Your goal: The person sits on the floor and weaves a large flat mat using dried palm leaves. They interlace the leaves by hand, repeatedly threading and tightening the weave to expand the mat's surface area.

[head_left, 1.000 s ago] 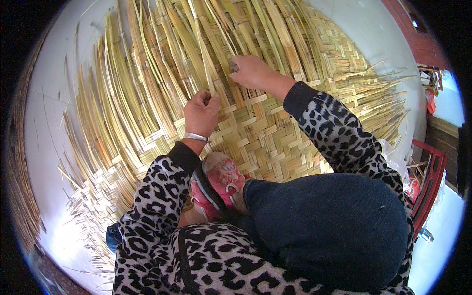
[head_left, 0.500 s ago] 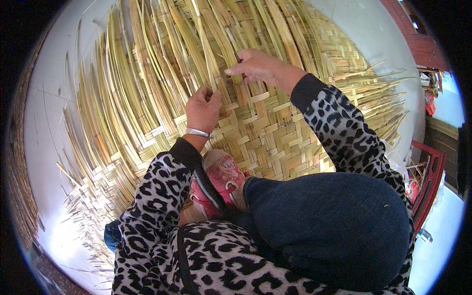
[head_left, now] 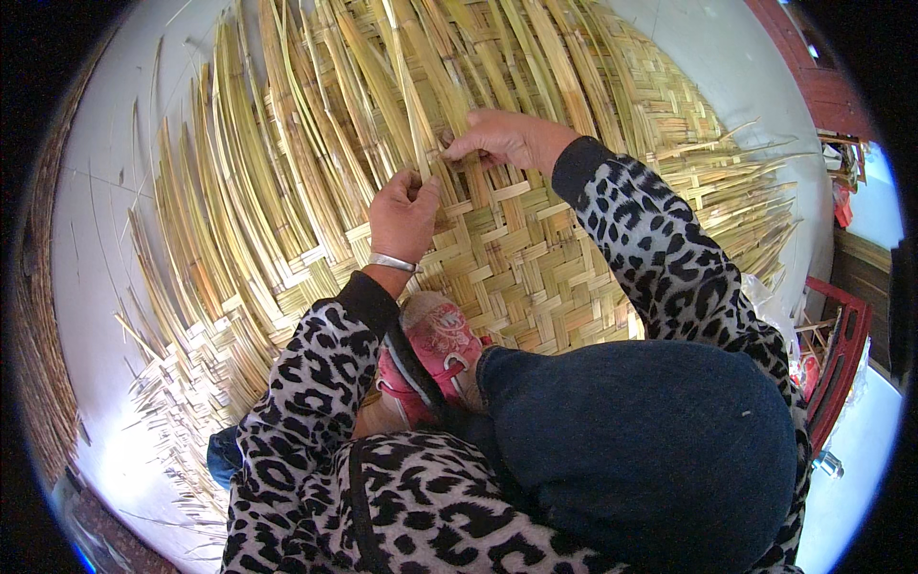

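A large mat of woven yellow bamboo strips (head_left: pixel 535 258) lies on the pale floor, woven at its near part, with long loose strips (head_left: pixel 316 124) fanning away at the far side. My left hand (head_left: pixel 404 215), with a silver bangle on the wrist, pinches a loose strip at the weave's edge. My right hand (head_left: pixel 502 137) is just beyond it, fingers closed on a strip beside the left hand. Both sleeves are leopard-print. My knee in dark blue cloth (head_left: pixel 650 450) and a pink shoe (head_left: pixel 435 349) rest on the mat.
A pale floor (head_left: pixel 105 239) surrounds the mat. A red frame (head_left: pixel 841 354) stands at the right, with cut strip ends sticking out near it. A woven edge (head_left: pixel 38 316) runs along the far left rim.
My right hand has drawn back toward me and leftward, closer to my left hand. My left hand has shifted slightly and keeps its grip at the weave's edge.
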Tool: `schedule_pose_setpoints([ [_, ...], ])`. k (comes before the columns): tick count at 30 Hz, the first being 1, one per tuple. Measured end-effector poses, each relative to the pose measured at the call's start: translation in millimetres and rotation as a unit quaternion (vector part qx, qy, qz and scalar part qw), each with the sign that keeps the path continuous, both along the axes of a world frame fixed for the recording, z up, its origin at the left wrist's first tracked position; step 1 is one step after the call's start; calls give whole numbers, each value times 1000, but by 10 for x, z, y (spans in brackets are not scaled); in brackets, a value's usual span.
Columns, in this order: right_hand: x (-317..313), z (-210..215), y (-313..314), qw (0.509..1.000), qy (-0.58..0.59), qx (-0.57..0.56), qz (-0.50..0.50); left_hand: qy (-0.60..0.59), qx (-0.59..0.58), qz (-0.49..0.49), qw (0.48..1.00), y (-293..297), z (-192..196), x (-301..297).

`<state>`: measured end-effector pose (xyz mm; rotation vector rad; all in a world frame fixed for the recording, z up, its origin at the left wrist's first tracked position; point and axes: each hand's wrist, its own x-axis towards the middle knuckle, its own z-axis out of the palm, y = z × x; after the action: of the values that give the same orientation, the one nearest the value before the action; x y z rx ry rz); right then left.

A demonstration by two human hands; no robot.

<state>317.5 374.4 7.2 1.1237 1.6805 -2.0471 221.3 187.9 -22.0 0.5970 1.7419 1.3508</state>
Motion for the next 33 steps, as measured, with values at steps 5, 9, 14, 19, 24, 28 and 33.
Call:
schedule_pose_setpoints([
  [5, 37, -86, -68, 997, -42, 64, 21, 128, -4, -10, 992, -15, 44, 10],
  [9, 92, -121, -108, 995, -1, 93, 35, 146, -40, -15, 988, 2, 60, 25],
  [14, 68, -161, -143, 994, -7, 99, 51, 130, -9, 2, 991, 26, 33, 44],
  [19, 80, -229, -184, 963, -20, 260, 65, 175, -24, -8, 984, 15, 25, 29],
  [24, 118, -182, -334, 937, 32, 349, -11, 192, -37, -7, 981, 62, -15, 8],
  [28, 137, 82, -310, 974, 127, 169, -82, 222, -57, -23, 973, 76, -69, 24],
  [33, -33, 348, -225, 974, 167, 92, -120, 215, -46, -54, 974, 46, -104, 54],
])
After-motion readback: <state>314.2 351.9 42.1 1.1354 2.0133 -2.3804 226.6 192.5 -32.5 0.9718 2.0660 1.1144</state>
